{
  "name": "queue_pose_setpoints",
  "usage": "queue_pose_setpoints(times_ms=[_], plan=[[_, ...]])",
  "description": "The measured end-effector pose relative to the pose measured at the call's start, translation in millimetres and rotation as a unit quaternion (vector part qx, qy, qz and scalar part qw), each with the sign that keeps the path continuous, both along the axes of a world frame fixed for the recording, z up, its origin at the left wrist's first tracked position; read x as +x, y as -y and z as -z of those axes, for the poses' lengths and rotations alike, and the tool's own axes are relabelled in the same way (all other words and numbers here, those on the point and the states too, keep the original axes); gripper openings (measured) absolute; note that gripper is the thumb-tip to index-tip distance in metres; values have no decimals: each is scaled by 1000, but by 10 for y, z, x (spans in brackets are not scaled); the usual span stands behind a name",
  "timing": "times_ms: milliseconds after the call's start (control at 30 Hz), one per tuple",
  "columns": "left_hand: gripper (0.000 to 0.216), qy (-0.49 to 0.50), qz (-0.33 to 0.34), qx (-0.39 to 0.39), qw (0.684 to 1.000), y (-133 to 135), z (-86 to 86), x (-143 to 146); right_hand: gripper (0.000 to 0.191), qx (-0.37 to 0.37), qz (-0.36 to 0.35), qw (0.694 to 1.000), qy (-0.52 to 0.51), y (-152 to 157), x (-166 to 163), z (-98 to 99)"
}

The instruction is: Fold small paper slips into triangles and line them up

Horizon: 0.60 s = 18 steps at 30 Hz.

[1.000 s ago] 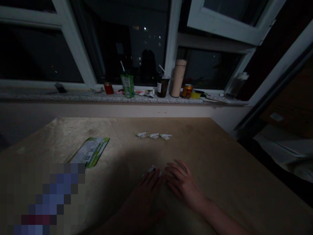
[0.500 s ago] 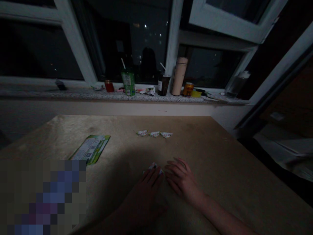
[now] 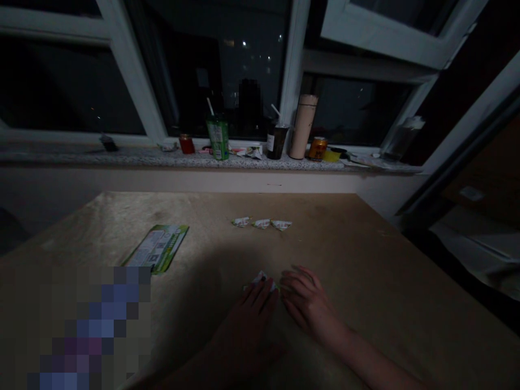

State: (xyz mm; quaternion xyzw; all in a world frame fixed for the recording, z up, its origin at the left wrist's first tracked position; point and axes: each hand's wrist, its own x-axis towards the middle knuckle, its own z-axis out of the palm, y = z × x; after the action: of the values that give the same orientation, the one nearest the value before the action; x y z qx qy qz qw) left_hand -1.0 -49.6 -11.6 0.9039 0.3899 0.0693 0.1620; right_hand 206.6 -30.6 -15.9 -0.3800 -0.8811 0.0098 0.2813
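My left hand [image 3: 252,311] lies flat, fingers stretched out over a small triangular packet [image 3: 261,277]. The packet's pale, printed tip shows past the fingertips, while much of it is hidden beneath them. Close on its right side rests my right hand [image 3: 311,298], fingers loosely bent and apart, with its fingertips by the packet's right corner. Whether they touch it I cannot tell. Farther back, three similar triangular packets form a row: a left packet [image 3: 241,222], a middle packet [image 3: 261,223] and a right packet [image 3: 281,225].
A green and white printed pouch [image 3: 160,248] lies flat on the tan table [image 3: 349,238], left of my hands. Along the stone windowsill [image 3: 138,157] stand a green cup [image 3: 218,138], a dark cup [image 3: 277,142], a pinkish flask [image 3: 304,127] and an orange can [image 3: 317,149]. The lower left is pixelated.
The whole view has shifted slightly, so everything appears a little farther right. Both hands keep about the same pose and place on the table.
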Motion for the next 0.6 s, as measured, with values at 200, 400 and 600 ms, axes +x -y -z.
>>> queue_pose_setpoints(times_ms=[200, 400, 600], plan=[[81, -3, -5, -10, 1000, 12, -30, 9, 18, 6, 13, 1000, -11, 24, -2, -15], [81, 13, 5, 22, 1000, 7, 47, -6, 16, 5, -1, 1000, -13, 23, -8, 9], [83, 17, -1, 41, 999, 17, 58, 7, 16, 4, -10, 1000, -23, 14, -14, 32]])
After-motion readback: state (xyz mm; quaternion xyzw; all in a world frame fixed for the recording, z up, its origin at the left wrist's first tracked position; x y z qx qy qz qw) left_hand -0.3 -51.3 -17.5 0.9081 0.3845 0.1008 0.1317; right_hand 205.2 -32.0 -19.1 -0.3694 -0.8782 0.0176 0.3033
